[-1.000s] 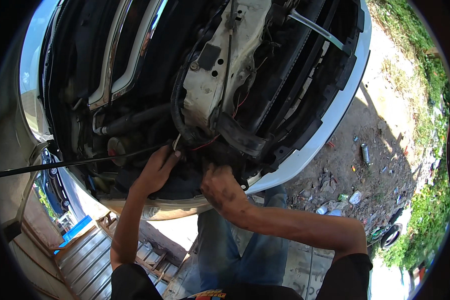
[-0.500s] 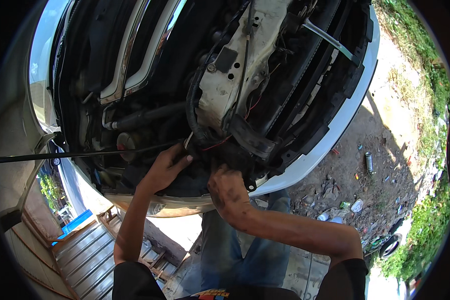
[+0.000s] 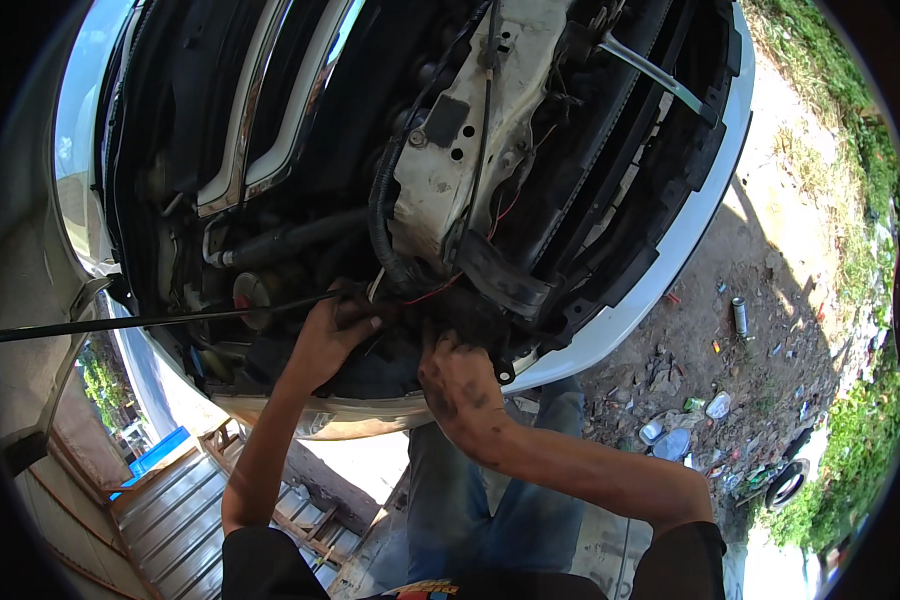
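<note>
a thin red wire (image 3: 435, 293) crosses the dark front corner of the open engine bay (image 3: 385, 375), just below a ribbed black hose (image 3: 378, 205). the left hand (image 3: 335, 335) is beside it, fingers and thumb bent among dark parts; clamped on something or not, i can't tell. the right hand (image 3: 462, 380) is close by, fingers curled, their tips lost in shadow, so its grip i can't make out either. beyond them is a pale metal panel (image 3: 440, 190); a black rod (image 3: 150, 322) runs in from the left.
</note>
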{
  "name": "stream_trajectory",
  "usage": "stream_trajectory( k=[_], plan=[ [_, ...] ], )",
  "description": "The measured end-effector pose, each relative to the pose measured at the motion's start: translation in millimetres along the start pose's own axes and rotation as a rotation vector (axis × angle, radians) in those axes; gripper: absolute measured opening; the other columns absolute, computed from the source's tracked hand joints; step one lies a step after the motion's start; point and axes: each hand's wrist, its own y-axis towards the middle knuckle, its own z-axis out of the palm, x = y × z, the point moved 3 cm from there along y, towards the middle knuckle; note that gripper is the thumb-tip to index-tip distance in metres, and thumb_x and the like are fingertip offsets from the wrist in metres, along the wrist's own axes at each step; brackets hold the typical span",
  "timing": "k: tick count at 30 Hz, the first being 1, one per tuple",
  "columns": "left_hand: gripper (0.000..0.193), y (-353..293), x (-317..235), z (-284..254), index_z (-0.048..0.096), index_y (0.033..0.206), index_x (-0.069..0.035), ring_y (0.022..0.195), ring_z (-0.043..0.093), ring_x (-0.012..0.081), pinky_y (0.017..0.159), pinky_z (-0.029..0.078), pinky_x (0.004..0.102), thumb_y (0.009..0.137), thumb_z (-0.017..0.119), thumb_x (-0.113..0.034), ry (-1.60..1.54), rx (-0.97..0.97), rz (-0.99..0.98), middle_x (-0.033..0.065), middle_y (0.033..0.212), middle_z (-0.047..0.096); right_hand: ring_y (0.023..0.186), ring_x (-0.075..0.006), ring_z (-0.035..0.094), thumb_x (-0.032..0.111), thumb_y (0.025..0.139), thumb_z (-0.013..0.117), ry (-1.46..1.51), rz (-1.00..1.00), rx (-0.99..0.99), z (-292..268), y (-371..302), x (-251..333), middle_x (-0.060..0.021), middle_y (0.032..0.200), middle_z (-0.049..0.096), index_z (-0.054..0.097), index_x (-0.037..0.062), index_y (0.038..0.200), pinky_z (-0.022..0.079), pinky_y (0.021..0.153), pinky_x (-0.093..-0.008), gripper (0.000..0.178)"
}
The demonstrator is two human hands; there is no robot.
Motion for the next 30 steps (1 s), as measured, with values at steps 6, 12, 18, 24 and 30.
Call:
stream_trajectory(
  k=[6, 12, 18, 24, 30],
  plan=[
    [0.028, 2.3, 1.9, 0.8, 0.068, 0.118, -0.001, 0.101, 0.069, 0.0264, 0.094, 0.051, 0.0363, 0.09, 0.066, -0.002, 0.197, 0.207, 0.075, 0.0171, 0.111, 0.07, 0.073, -0.0238, 0.069, 0.012, 0.083, 0.065, -0.065, -0.02, 0.002, -4.6, -1.3, 0.5, -0.0152, 0.09, 0.064, 0.06, -0.0022, 0.119, 0.054, 0.063, -0.0314, 0.039],
    [0.043, 8.5, -5.2, -13.3, 0.07, 0.124, -0.015, 0.099, 0.065, 0.0397, 0.088, 0.054, 0.0424, 0.083, 0.064, -0.004, 0.667, 0.236, 0.431, 0.0184, 0.112, 0.065, 0.073, -0.0234, 0.068, 0.012, 0.083, 0.065, -0.033, -0.033, 0.011, -1.1, -1.3, 1.8, -0.0148, 0.09, 0.064, 0.059, -0.0027, 0.12, 0.054, 0.063, -0.0314, 0.041],
    [0.054, 17.1, -10.9, -10.8, 0.065, 0.131, -0.033, 0.098, 0.069, 0.0301, 0.082, 0.055, 0.0424, 0.082, 0.065, -0.009, 1.095, 0.437, 0.364, 0.0104, 0.114, 0.066, 0.074, -0.0233, 0.068, 0.011, 0.082, 0.065, -0.068, -0.027, -0.008, -1.9, -2.4, 0.7, -0.0148, 0.09, 0.065, 0.058, -0.0039, 0.125, 0.054, 0.064, -0.0316, 0.046],
    [0.057, 32.2, 21.0, -18.4, 0.064, 0.132, -0.037, 0.101, 0.069, 0.0246, 0.082, 0.052, 0.0409, 0.079, 0.069, -0.016, 1.096, 0.46, 0.661, 0.0014, 0.115, 0.068, 0.073, -0.0223, 0.068, 0.012, 0.083, 0.064, -0.125, -0.033, 0.013, -6.0, -2.0, 3.0, -0.014, 0.09, 0.065, 0.057, -0.0043, 0.129, 0.054, 0.063, -0.0299, 0.05],
    [0.053, 28.0, 22.4, -14.8, 0.067, 0.127, -0.036, 0.102, 0.069, 0.0211, 0.082, 0.053, 0.0384, 0.077, 0.072, -0.017, 1.088, 0.31, 0.838, -0.0042, 0.112, 0.071, 0.073, -0.0217, 0.068, 0.013, 0.084, 0.063, -0.096, -0.033, -0.052, -7.0, -4.2, 0.2, -0.0134, 0.09, 0.065, 0.058, -0.0037, 0.128, 0.054, 0.064, -0.0298, 0.048]
  ],
)
